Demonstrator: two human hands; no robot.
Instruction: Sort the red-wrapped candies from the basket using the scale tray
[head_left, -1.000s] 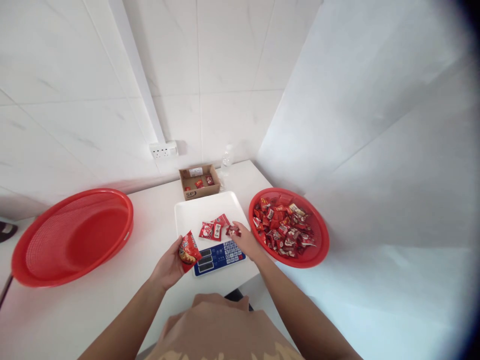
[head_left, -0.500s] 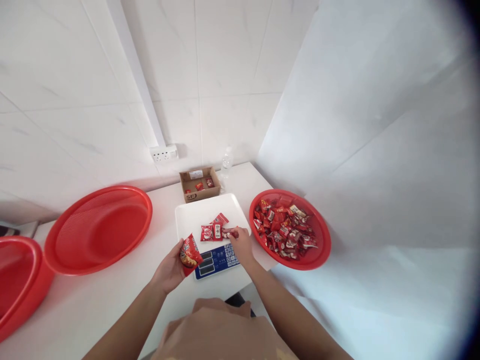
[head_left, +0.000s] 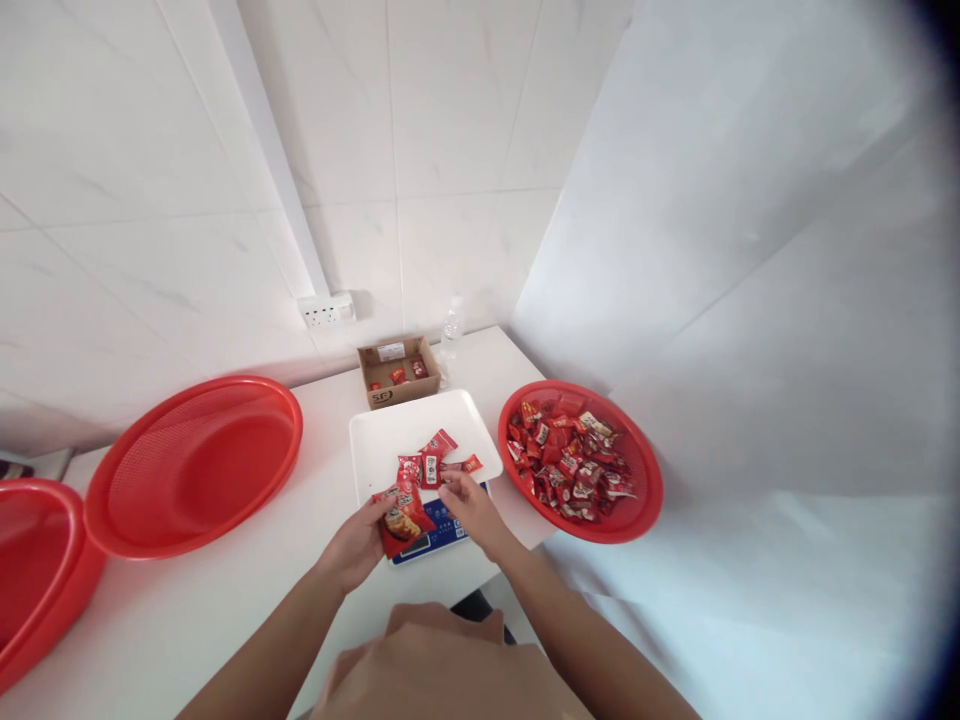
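Note:
My left hand [head_left: 358, 543] is closed on the edge of a red snack packet [head_left: 406, 516] with a food picture on it. The packet is held above the front of a white weighing scale [head_left: 465, 420], covering part of the blue keypad panel. On the scale's tray lie several small red packets [head_left: 431, 470], bunched near its front edge. My right hand [head_left: 474, 510] hovers by the front of these small packets, its thumb and forefinger slightly apart with nothing visible between them. Whether its fingertips touch a packet I cannot tell.
On the right, a red plastic basket [head_left: 651, 500] holds many small red packets. A cardboard box [head_left: 405, 393] with a few packets and a clear plastic bottle [head_left: 452, 325] stand behind the scale. Two more red baskets, one nearer [head_left: 193, 548] and one at the edge [head_left: 82, 600], are on the left.
My left hand has moved right with the snack packet, towards the small packets. My right hand has let go of a small packet, which lies on the tray, and has drawn slightly left.

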